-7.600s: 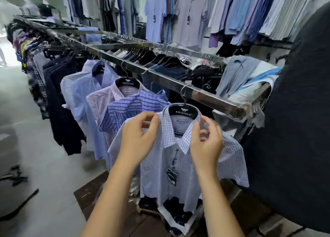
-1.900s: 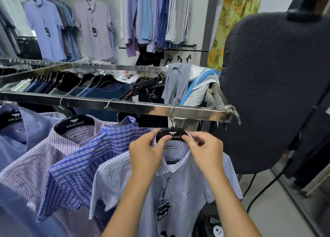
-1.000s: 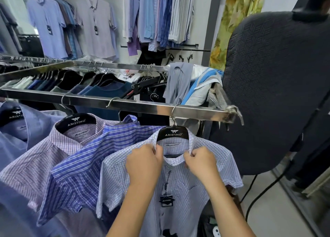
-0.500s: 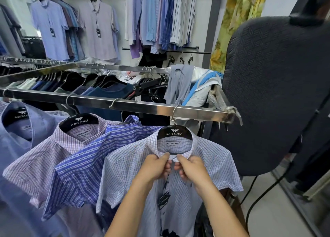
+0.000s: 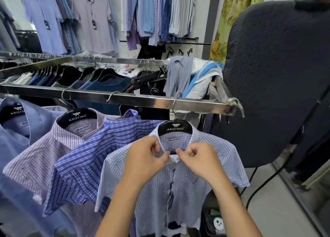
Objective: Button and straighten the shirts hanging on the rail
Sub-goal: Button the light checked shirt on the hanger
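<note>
**Both hands pinch the collar of the end shirt**

The pale checked shirt (image 5: 205, 183) hangs at the right end of the near metal rail (image 5: 142, 100), on a black hanger (image 5: 175, 127) marked ARISTINO. The left hand (image 5: 144, 158) has its fingers curled and pinches the left side of the collar. The right hand (image 5: 200, 160) pinches the right side between thumb and forefinger. The 2 hands almost meet at the throat, just below the hanger, and a narrow gap shows between the collar ends. Lower down, the shirt front parts in a dark slit where a tag hangs.

3 more shirts hang to the left on the same rail. A blue striped shirt (image 5: 85, 158) sits just beside the checked one, with its shoulder overlapping it. Next comes a purple checked shirt (image 5: 41, 156), then a plain blue shirt (image 5: 14, 142) at the left edge. A dark padded panel (image 5: 276, 75) stands at the right. More shirts (image 5: 92, 22) hang on the far wall.
</note>
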Action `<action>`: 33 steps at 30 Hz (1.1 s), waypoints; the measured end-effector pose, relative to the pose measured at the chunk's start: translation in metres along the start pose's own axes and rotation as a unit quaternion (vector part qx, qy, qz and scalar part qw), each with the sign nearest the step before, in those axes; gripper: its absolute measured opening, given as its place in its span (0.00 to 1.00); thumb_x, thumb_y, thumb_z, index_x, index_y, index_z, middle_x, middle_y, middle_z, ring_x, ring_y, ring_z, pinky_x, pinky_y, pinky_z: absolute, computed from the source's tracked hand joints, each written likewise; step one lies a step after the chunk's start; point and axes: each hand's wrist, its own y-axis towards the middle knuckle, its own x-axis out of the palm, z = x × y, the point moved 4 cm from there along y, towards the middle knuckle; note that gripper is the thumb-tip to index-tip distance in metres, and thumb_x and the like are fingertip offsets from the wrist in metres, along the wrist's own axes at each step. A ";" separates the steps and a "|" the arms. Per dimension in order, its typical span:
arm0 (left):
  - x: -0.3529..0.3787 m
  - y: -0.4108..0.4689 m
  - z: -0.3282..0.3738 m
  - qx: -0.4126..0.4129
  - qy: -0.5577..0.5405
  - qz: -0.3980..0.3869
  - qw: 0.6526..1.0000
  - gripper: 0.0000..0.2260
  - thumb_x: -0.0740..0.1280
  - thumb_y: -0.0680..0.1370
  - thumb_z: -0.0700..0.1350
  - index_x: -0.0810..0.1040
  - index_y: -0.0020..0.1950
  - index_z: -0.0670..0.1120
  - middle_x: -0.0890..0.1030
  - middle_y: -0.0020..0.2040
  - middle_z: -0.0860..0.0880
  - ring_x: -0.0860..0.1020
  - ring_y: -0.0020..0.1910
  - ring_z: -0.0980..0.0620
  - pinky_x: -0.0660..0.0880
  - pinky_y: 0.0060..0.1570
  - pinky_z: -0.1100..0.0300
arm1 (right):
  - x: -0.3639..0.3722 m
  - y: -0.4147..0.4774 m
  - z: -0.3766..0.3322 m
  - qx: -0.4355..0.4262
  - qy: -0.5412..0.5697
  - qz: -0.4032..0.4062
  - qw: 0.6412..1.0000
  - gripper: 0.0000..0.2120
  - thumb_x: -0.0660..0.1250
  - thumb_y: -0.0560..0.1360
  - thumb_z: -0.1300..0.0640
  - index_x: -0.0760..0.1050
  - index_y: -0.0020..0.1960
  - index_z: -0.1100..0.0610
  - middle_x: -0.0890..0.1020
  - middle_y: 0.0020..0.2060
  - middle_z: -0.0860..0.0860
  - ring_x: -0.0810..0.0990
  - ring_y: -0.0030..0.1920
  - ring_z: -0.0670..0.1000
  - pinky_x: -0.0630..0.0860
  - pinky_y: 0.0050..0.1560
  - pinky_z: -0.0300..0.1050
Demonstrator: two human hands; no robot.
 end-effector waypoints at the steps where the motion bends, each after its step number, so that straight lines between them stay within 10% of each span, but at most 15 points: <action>1: -0.005 0.002 0.003 0.042 0.022 -0.006 0.999 0.12 0.75 0.67 0.46 0.71 0.38 0.54 0.70 0.35 0.56 0.71 0.34 0.56 0.69 0.32 0.61 | -0.001 0.000 -0.007 -0.025 0.002 0.003 1.000 0.18 0.76 0.71 0.47 0.76 0.28 0.52 0.77 0.24 0.42 0.75 0.29 0.41 0.69 0.34 0.31; 6: -0.007 0.013 0.002 0.113 0.108 -0.037 0.987 0.16 0.71 0.75 0.43 0.80 0.61 0.58 0.64 0.44 0.53 0.66 0.46 0.53 0.67 0.31 0.60 | 0.027 0.002 -0.030 -0.095 -0.026 -0.065 0.993 0.12 0.76 0.71 0.46 0.84 0.54 0.47 0.86 0.46 0.42 0.80 0.41 0.39 0.76 0.51 0.38; 10: -0.009 0.018 0.005 0.105 0.154 -0.052 0.981 0.05 0.68 0.79 0.51 0.81 0.53 0.55 0.64 0.45 0.52 0.65 0.47 0.52 0.61 0.33 0.60 | 0.047 0.005 -0.023 -0.119 -0.032 -0.017 0.992 0.05 0.68 0.78 0.50 0.83 0.48 0.49 0.83 0.35 0.46 0.80 0.35 0.48 0.78 0.42 0.52; 16: -0.019 0.025 -0.001 0.031 0.047 -0.012 0.998 0.04 0.67 0.79 0.48 0.80 0.46 0.51 0.67 0.41 0.56 0.71 0.39 0.57 0.70 0.38 0.57 | 0.034 0.011 -0.027 -0.120 0.054 0.026 0.991 0.06 0.70 0.78 0.53 0.85 0.45 0.50 0.78 0.27 0.39 0.76 0.31 0.41 0.70 0.35 0.40; 21: -0.016 0.022 -0.003 0.010 0.083 -0.034 0.996 0.04 0.66 0.80 0.50 0.80 0.49 0.54 0.68 0.42 0.55 0.72 0.40 0.55 0.72 0.39 0.56 | 0.029 0.013 -0.021 -0.095 0.089 -0.036 0.991 0.03 0.74 0.75 0.52 0.85 0.47 0.45 0.85 0.39 0.37 0.83 0.41 0.37 0.77 0.46 0.35; 33: 0.037 0.006 0.048 0.082 0.091 -0.048 0.991 0.14 0.68 0.75 0.57 0.80 0.56 0.52 0.79 0.49 0.52 0.80 0.48 0.48 0.73 0.43 0.55 | -0.025 0.017 0.000 -0.243 -0.003 0.144 0.959 0.22 0.66 0.68 0.76 0.85 0.48 0.52 0.84 0.50 0.42 0.81 0.49 0.37 0.79 0.50 0.39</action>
